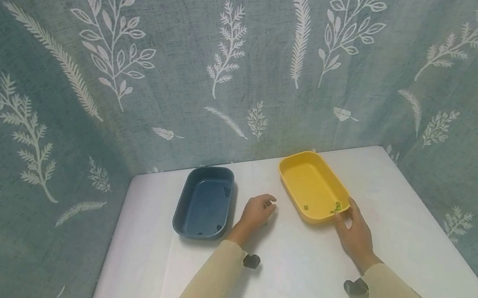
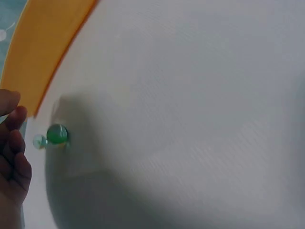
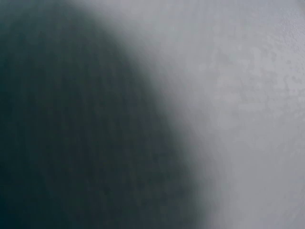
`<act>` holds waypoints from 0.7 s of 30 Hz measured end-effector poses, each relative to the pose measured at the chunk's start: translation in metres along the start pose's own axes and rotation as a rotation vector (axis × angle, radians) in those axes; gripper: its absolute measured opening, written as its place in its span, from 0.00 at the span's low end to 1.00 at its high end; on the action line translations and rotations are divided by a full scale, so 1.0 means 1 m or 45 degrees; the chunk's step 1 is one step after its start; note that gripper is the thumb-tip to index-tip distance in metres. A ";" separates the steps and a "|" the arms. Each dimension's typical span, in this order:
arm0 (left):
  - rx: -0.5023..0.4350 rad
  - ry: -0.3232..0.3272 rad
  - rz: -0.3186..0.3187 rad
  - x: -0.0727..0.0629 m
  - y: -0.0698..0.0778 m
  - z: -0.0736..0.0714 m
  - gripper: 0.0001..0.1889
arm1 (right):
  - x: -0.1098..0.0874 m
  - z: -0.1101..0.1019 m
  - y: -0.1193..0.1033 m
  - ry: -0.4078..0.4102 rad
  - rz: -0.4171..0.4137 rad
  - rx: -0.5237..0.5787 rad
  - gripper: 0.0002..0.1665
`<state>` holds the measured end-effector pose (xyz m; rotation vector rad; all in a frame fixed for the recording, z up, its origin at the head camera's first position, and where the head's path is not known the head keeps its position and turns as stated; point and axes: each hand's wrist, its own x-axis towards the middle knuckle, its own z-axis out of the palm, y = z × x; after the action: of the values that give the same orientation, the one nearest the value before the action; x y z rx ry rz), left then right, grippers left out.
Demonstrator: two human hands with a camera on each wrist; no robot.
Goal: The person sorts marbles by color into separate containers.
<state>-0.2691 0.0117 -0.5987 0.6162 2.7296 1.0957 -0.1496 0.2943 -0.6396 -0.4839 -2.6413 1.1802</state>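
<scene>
In the head view, my left hand (image 1: 258, 211) hovers over the white table between two trays, thumb and forefinger apart. Its loosely bent fingers also show at the edge of the left wrist view; I see nothing clearly held. Just beside them on the table lie a green glass marble (image 2: 57, 134) and a smaller, paler clear ball (image 2: 39, 141). My right hand (image 1: 357, 236) holds the near right corner of the yellow tray (image 1: 309, 183), thumb at the near rim and fingers along the side. Several small green pieces (image 1: 338, 205) lie in that tray's near end.
A dark blue tray (image 1: 204, 204) stands left of my left hand, with several small dark round pieces (image 1: 227, 190) inside. Patterned grey-green cloth (image 1: 235, 120) hangs behind and at both sides of the white table (image 1: 280, 282). The right wrist view shows only blurred dark and pale surfaces.
</scene>
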 end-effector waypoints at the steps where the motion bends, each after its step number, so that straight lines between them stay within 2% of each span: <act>1: -0.004 -0.003 -0.001 -0.002 -0.001 -0.001 0.11 | 0.000 0.000 0.000 0.003 -0.003 0.001 0.45; 14: 0.006 0.019 0.011 -0.023 -0.013 -0.008 0.10 | 0.000 -0.001 0.001 0.005 -0.039 0.022 0.46; 21: 0.040 -0.029 -0.023 -0.034 -0.018 -0.006 0.08 | -0.001 -0.001 -0.001 -0.008 -0.027 0.022 0.45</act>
<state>-0.2452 -0.0183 -0.6074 0.6039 2.7322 1.0374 -0.1486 0.2945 -0.6381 -0.4484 -2.6322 1.1993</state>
